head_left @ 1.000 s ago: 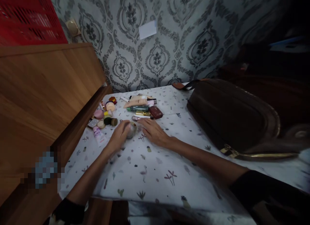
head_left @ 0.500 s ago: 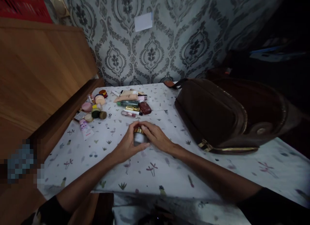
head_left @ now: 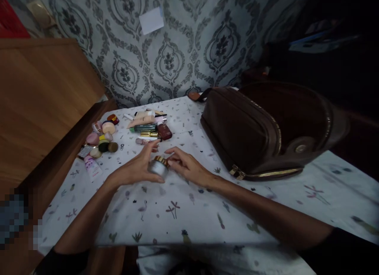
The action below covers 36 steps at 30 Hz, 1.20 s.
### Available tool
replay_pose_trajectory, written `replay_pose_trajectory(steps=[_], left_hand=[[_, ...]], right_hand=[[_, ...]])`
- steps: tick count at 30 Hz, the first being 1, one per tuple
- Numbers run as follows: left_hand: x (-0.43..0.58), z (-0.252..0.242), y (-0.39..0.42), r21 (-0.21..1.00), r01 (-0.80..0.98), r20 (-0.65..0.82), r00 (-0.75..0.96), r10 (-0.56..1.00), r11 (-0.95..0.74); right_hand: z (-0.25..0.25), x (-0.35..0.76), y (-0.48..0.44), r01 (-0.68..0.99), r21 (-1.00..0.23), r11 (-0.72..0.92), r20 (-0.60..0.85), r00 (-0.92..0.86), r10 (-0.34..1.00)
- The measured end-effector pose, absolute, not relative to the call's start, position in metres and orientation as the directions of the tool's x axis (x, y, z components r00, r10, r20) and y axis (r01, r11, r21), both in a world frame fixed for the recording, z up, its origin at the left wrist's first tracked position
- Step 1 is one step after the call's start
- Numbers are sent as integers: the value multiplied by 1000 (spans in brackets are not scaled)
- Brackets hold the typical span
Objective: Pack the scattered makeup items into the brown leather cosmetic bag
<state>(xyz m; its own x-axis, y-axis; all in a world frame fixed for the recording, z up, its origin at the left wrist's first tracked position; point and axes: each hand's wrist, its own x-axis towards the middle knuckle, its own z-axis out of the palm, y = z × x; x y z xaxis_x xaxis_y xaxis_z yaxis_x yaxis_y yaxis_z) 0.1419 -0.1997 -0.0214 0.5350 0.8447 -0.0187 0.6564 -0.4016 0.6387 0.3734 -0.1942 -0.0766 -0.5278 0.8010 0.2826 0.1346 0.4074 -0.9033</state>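
Observation:
A small frosted jar point(head_left: 159, 170) with a ribbed gold lid point(head_left: 161, 160) stands slightly tilted in view at the middle of the table, between my two hands. My left hand point(head_left: 136, 166) curves around its left side, thumb in front and fingers spread behind, with a gap showing above the lid. To the right, my right hand point(head_left: 189, 167) has loosely bent, parted fingers, the tips at the lid's edge; whether they touch it I cannot tell. Behind the jar lie a green tube point(head_left: 144, 128), a gold tube point(head_left: 149, 134) and a dark red bottle point(head_left: 164, 131).
A large brown bag point(head_left: 237, 129) with gold zips stands open on the right of the patterned tablecloth point(head_left: 204, 215). Small pots and a pink-and-white tube point(head_left: 92, 168) cluster at the left. A wooden panel point(head_left: 44, 81) borders that side; a patterned wall point(head_left: 183, 69) rises behind.
Both hands have loosened from around the jar, and their fingers have spread apart. More of the gold lid shows. The view has shifted to the right and tilted a little.

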Motion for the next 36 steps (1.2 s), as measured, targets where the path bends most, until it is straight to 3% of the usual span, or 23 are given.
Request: replay_pose_trajectory(steps=[3,6,10,15,21,24,28,36], left_hand=[[129,-18,-206,606,749,-102,408,907,-268],[126,-19,-216,684,709,-137,357,924,-173],[142,-19,-223,798,556,-66,467,882,-235],[162,-26,-208,821,487,-35,562,826,-297],[190,-60,-192,724,562,227,352,908,-399],[202,-73,-194,684,583,332,285,899,-438],[205,-77,-196,659,615,345,264,901,-432],[202,-67,-197,654,648,284,267,921,-390]], right_hand=[[-81,373,-197,167,-880,444,305,-518,799],[-82,371,-198,165,-881,443,313,-500,807],[-81,373,-197,157,-879,451,334,-471,816],[-79,385,-190,197,-858,475,347,-459,818],[-80,390,-181,266,-872,412,308,-357,882],[-80,390,-184,288,-841,457,355,-344,869],[-83,391,-189,310,-772,555,417,-413,810],[-95,399,-175,423,-645,636,381,-543,748]])
